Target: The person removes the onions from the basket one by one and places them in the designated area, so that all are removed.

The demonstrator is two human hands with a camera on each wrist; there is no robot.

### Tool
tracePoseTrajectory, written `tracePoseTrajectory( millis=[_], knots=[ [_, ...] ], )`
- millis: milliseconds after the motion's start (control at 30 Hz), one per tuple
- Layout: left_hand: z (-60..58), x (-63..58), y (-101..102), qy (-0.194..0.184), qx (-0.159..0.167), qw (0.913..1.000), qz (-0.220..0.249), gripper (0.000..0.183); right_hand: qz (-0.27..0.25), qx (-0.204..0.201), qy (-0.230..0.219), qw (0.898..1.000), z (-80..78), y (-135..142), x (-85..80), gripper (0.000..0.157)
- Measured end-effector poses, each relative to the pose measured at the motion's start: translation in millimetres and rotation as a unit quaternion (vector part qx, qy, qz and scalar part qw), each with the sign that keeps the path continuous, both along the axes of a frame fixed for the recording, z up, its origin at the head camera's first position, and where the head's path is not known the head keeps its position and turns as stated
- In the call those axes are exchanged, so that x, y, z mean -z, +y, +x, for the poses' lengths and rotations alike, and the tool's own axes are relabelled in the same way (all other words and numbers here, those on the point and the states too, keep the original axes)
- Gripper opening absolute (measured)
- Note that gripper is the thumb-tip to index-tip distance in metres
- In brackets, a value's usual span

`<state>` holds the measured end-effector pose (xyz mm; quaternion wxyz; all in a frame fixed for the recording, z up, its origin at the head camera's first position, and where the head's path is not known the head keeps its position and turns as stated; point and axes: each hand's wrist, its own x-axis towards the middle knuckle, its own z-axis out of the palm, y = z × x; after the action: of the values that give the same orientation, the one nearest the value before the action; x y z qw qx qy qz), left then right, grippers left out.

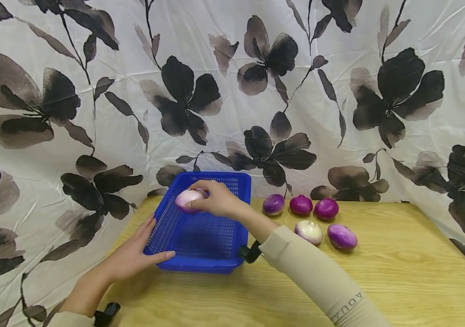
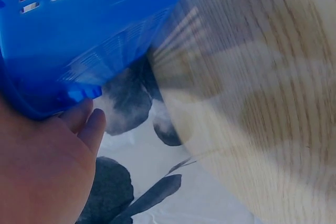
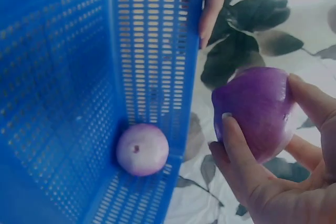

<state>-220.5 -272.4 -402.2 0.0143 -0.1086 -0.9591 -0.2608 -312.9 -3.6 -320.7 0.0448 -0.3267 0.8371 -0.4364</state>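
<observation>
My right hand [image 1: 216,197] holds a red onion [image 1: 189,200] over the far left part of the blue plastic basket [image 1: 200,263]. In the right wrist view the fingers and thumb pinch this purple onion [image 3: 257,111] from its sides. Another onion [image 3: 142,149], paler at its end, lies in a corner inside the basket; in the head view it is hidden. My left hand [image 1: 130,254] grips the basket's near left corner, thumb over the rim and fingers along the outer side. In the left wrist view, fingertips [image 2: 92,129] sit just under the rim.
Right of the basket, several onions lie on the wooden table [image 1: 404,268]: purple ones such as the onion [image 1: 342,236] at the right, and a whitish onion [image 1: 308,232] nearer the basket. Behind the table hangs a white curtain [image 1: 322,118] with dark flowers.
</observation>
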Motion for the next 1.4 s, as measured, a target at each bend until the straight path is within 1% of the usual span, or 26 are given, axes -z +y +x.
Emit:
tracePoseTrajectory(
  millis=[133, 233, 433, 567, 667, 767, 900, 1000, 1167, 1400],
  knots=[
    [-1.9, 1.9, 3, -0.006, 0.000, 1.0000, -0.002, 0.121, 0.000, 0.010, 0.033, 0.999, 9.2, 27, 2.5, 0.043],
    [-2.8, 0.7, 4, -0.006, -0.001, 1.0000, -0.002, 0.121, -0.007, 0.017, 0.053, 0.998, 14.6, 44, 3.2, 0.043],
    [-0.8, -2.9, 1, -0.004, -0.005, 1.0000, 0.000, 0.122, -0.007, 0.013, 0.056, 0.998, 18.9, 73, 5.8, 0.048],
    [-0.8, -2.6, 0, 0.003, -0.003, 1.0000, 0.001, 0.121, -0.014, 0.023, 0.052, 0.998, 22.0, 93, 10.6, 0.051],
    [-0.2, -0.9, -1, 0.009, 0.000, 1.0000, 0.002, 0.120, -0.023, 0.038, 0.048, 0.998, 25.0, 106, 17.2, 0.052],
    [0.4, 0.8, -1, 0.010, 0.003, 0.9999, 0.002, 0.120, -0.020, 0.057, 0.059, 0.996, 27.1, 118, 25.6, 0.051],
    [-0.5, 1.3, -1, 0.011, 0.003, 0.9999, 0.002, 0.119, -0.013, 0.060, 0.077, 0.995, 29.1, 133, 35.6, 0.050],
    [-0.7, 1.4, -1, 0.008, 0.004, 1.0000, -0.003, 0.119, -0.009, 0.057, 0.066, 0.996, 31.4, 145, 41.7, 0.048],
    [-2.2, -0.6, 0, 0.004, 0.000, 1.0000, -0.003, 0.120, 0.003, 0.077, 0.036, 0.996, 36.7, 166, 46.5, 0.048],
    [-3.4, -2.1, 1, -0.004, -0.002, 1.0000, -0.005, 0.121, 0.004, 0.082, 0.026, 0.996, 44.0, 198, 56.0, 0.047]
  ],
)
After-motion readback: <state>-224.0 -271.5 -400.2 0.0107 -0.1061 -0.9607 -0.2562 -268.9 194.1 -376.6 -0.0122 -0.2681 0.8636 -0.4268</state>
